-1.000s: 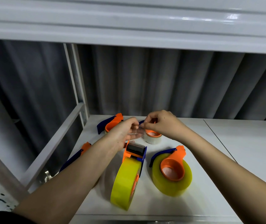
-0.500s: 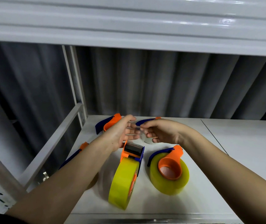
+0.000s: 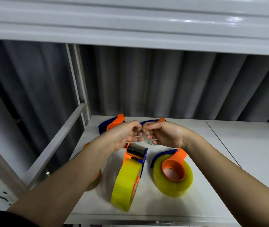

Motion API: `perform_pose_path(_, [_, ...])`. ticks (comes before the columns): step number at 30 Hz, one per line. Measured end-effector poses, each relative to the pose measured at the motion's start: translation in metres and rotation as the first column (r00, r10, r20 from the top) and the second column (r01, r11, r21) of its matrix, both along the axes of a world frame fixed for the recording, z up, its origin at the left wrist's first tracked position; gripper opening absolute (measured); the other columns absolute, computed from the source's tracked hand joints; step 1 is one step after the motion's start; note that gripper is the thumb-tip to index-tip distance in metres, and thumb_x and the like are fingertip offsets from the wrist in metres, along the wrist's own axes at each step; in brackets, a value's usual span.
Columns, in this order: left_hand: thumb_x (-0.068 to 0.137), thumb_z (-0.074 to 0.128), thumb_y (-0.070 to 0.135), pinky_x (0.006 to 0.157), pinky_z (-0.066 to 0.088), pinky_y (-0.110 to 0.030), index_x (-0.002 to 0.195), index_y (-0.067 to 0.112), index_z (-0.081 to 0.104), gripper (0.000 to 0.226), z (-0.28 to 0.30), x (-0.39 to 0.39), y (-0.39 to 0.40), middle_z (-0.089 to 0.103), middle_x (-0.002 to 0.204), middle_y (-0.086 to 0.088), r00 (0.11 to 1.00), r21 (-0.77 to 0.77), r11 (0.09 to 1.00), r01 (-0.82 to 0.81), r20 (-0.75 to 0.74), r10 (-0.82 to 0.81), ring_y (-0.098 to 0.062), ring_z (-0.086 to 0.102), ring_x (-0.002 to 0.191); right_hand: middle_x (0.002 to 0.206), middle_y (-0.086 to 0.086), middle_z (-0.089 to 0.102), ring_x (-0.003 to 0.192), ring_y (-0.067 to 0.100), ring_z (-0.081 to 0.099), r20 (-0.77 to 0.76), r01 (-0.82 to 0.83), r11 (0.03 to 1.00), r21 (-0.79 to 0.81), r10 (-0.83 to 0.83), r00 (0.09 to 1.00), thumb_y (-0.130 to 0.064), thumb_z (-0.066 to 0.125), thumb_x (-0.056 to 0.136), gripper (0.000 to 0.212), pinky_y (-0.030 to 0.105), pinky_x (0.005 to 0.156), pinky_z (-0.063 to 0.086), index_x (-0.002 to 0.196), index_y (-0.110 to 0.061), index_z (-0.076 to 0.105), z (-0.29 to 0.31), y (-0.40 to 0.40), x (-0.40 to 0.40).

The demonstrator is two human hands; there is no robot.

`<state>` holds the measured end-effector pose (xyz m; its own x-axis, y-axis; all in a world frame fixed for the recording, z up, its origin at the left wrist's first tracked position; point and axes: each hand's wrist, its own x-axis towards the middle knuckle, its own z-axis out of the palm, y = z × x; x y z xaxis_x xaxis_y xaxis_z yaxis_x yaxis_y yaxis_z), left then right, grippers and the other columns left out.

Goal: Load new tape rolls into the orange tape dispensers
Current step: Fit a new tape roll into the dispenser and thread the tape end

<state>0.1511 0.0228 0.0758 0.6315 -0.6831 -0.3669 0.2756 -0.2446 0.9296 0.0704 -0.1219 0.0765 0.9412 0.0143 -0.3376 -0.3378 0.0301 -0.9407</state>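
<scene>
Tape dispensers in orange lie across the white table [image 3: 245, 153]: an empty one [image 3: 112, 124] at 11 o'clock, one standing on edge with a yellow roll [image 3: 127, 182] at centre, one lying flat and loaded [image 3: 173, 174] at 3 o'clock. Since a second ago, the left hand [image 3: 122, 136] and right hand [image 3: 164, 136] have turned palms inward, both pinching a clear tape strip [image 3: 142, 134] above the centre dispenser's cutter, likely threading it.

White table [image 3: 245, 153] under a glossy white shelf [image 3: 130, 22], grey curtain [image 3: 163, 82] behind.

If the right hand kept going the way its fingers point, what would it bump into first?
The right hand points leftward, so it would probably meet the left hand first. Their fingertips already nearly touch around a clear strip of tape, though depth is hard to judge.
</scene>
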Motion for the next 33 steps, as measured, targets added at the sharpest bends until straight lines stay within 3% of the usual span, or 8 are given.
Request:
perform_pose_path(4, [0.094, 0.049, 0.016, 0.055, 0.051, -0.015, 0.067, 0.011, 0.051, 0.027, 0.003, -0.003, 0.0, 0.056, 0.072, -0.004, 1.0, -0.007, 1.0, -0.001, -0.019, 0.001, -0.018, 0.063, 0.071, 0.076, -0.001, 0.051, 0.07, 0.008, 0.043, 0.134, 0.018, 0.966, -0.259, 0.018, 0.991, -0.018, 0.051, 0.096, 0.016, 0.024, 0.066, 0.032, 0.082, -0.019, 0.059, 0.003, 0.001, 0.0])
perform_pose_path(9, [0.092, 0.044, 0.007, 0.068, 0.055, -0.02, 0.064, 0.007, 0.048, 0.028, 0.004, -0.001, -0.002, 0.052, 0.074, -0.008, 0.997, -0.039, 0.999, 0.005, -0.078, -0.008, -0.021, 0.061, 0.075, 0.09, 0.004, 0.058, 0.083, 0.01, 0.053, 0.383, 0.163, 0.764, -0.625, 0.118, 0.916, -0.013, 0.055, 0.095, 0.012, 0.016, 0.074, 0.042, 0.093, -0.005, 0.063, 0.007, 0.007, -0.004])
perform_pose_path(13, [0.091, 0.043, 0.007, 0.069, 0.054, -0.022, 0.063, 0.008, 0.046, 0.028, 0.006, 0.001, -0.002, 0.051, 0.074, -0.008, 0.994, -0.005, 1.0, 0.02, -0.109, -0.02, -0.021, 0.061, 0.076, 0.093, -0.001, 0.056, 0.091, 0.013, 0.053, 0.464, 0.322, 0.496, -0.806, 0.191, 0.865, -0.03, 0.054, 0.096, 0.021, 0.026, 0.082, 0.042, 0.096, -0.013, 0.066, -0.002, 0.003, -0.004])
perform_pose_path(18, [0.09, 0.043, 0.011, 0.064, 0.052, -0.022, 0.06, 0.01, 0.044, 0.031, 0.008, 0.003, 0.0, 0.052, 0.072, -0.007, 0.992, 0.033, 0.999, 0.021, -0.126, -0.017, -0.02, 0.061, 0.078, 0.092, -0.003, 0.06, 0.089, 0.017, 0.053, 0.607, 0.584, 0.165, -0.794, 0.24, 0.758, -0.039, 0.044, 0.096, 0.028, 0.029, 0.075, 0.04, 0.093, -0.018, 0.063, -0.003, 0.006, -0.012])
perform_pose_path(22, [0.09, 0.044, 0.011, 0.048, 0.052, -0.021, 0.059, 0.011, 0.042, 0.031, 0.012, 0.002, -0.001, 0.052, 0.074, -0.007, 0.988, 0.056, 0.998, 0.035, -0.155, -0.026, -0.019, 0.059, 0.083, 0.092, 0.002, 0.061, 0.08, 0.024, 0.054, 0.539, 0.712, -0.151, -0.686, 0.552, 0.637, -0.024, 0.048, 0.09, 0.017, 0.034, 0.066, 0.039, 0.095, -0.016, 0.062, 0.001, 0.003, -0.016])
perform_pose_path(24, [0.089, 0.044, 0.012, 0.05, 0.052, -0.021, 0.058, 0.011, 0.042, 0.032, 0.012, 0.003, 0.0, 0.054, 0.075, -0.007, 0.986, 0.073, 0.996, 0.048, -0.163, -0.035, -0.019, 0.061, 0.082, 0.097, 0.003, 0.061, 0.083, 0.024, 0.053, 0.486, 0.699, -0.188, -0.69, 0.596, 0.64, -0.022, 0.051, 0.086, 0.018, 0.034, 0.068, 0.037, 0.099, -0.016, 0.061, -0.001, -0.001, -0.019])
perform_pose_path(29, [0.087, 0.043, 0.01, 0.055, 0.053, -0.021, 0.057, 0.011, 0.041, 0.03, 0.015, 0.001, -0.001, 0.058, 0.074, -0.007, 0.985, 0.08, 0.994, 0.072, -0.162, -0.058, -0.019, 0.062, 0.077, 0.1, 0.0, 0.06, 0.087, 0.02, 0.054, 0.517, 0.646, -0.101, -0.757, 0.513, 0.686, -0.037, 0.065, 0.078, 0.028, 0.029, 0.071, 0.036, 0.098, -0.018, 0.061, -0.014, -0.002, -0.022])
perform_pose_path(33, [0.088, 0.041, 0.01, 0.049, 0.053, -0.019, 0.057, 0.012, 0.04, 0.031, 0.016, 0.0, -0.001, 0.061, 0.079, -0.009, 0.984, 0.071, 0.994, 0.085, -0.163, -0.072, -0.017, 0.062, 0.077, 0.095, 0.001, 0.061, 0.081, 0.023, 0.054, 0.559, 0.686, -0.108, -0.72, 0.497, 0.664, -0.04, 0.055, 0.085, 0.026, 0.029, 0.067, 0.031, 0.094, -0.017, 0.062, -0.02, 0.005, -0.017])
